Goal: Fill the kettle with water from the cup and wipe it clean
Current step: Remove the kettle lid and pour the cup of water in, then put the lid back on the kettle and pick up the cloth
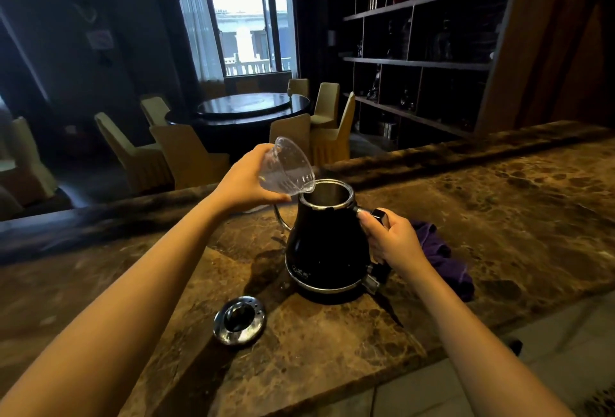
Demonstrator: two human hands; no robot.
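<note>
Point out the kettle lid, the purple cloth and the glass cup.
kettle lid [239, 320]: head view, on its shiny rim, on the counter.
purple cloth [446, 263]: head view, on its folded middle.
glass cup [289, 167]: head view, on its clear tilted wall.

Restaurant dining room: round table, covered chairs, marble counter.

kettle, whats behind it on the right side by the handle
A crumpled purple cloth lies on the marble counter behind the kettle. The right hand gripping the handle covers part of the cloth.
</note>
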